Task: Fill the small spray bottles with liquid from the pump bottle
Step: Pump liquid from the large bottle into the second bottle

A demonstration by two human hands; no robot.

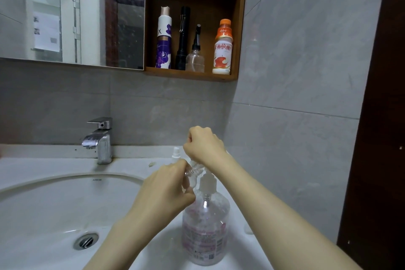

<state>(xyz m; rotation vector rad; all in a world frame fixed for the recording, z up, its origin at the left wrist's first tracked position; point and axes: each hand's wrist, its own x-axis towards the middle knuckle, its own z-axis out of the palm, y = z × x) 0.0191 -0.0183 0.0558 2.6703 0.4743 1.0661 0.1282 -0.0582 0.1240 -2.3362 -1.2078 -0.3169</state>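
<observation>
A large clear pump bottle (206, 232) with a pink label stands on the sink's right rim, its white pump head (207, 182) on top. My left hand (166, 190) grips a small clear spray bottle (192, 171), tilted with its open neck close to the pump spout. Just above and behind the pump, my right hand (203, 144) is closed in a fist; what it holds is hidden. A second small spray bottle with a white top (176, 153) stands behind my hands on the counter.
The white sink basin (54, 204) with its drain (86, 240) fills the left. A chrome tap (99, 138) stands at the back. A wooden wall shelf (190, 73) holds several bottles and a torch. A dark door frame (381, 116) is on the right.
</observation>
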